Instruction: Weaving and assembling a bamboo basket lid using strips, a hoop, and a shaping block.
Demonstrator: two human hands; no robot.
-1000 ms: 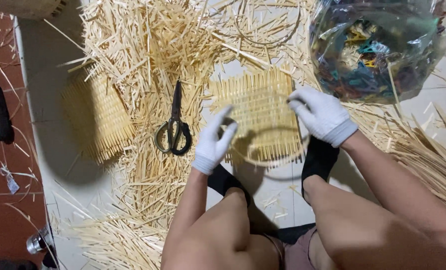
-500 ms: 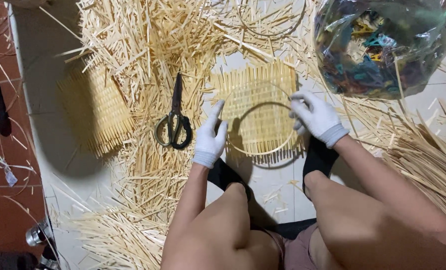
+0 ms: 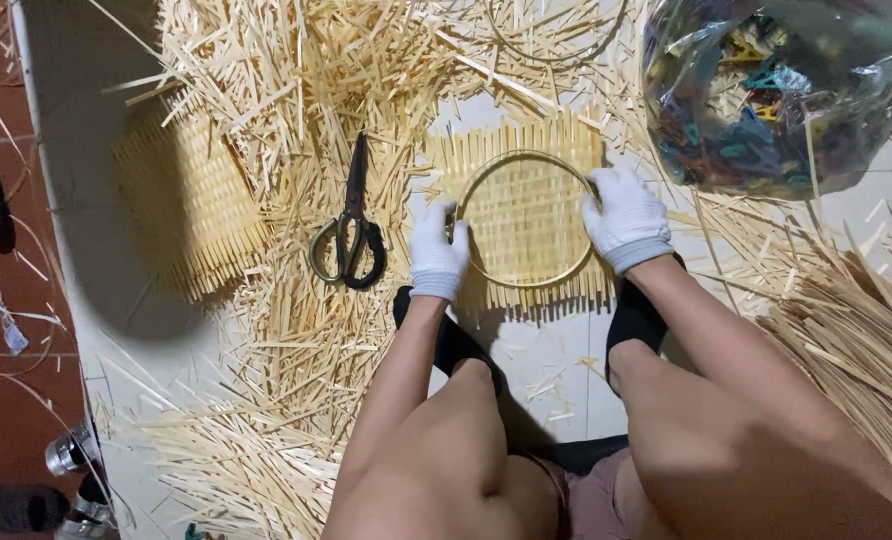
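Observation:
A square woven bamboo mat (image 3: 526, 215) lies flat on the floor in front of my knees. A thin round hoop (image 3: 481, 177) rests on top of it. My left hand (image 3: 436, 252), in a white glove, grips the hoop's left side. My right hand (image 3: 626, 215), also gloved, presses the hoop's right side against the mat. Both feet in black socks sit just below the mat.
Black-handled scissors (image 3: 351, 225) lie left of the mat among loose bamboo strips (image 3: 296, 70). A stack of woven mats (image 3: 191, 195) sits further left. A clear plastic bag of coloured clips (image 3: 766, 90) is at the top right. Long strips (image 3: 856, 340) lie at the right.
The hoop has moved up from the mat's lower edge onto its middle. Both hands now hold it at its sides.

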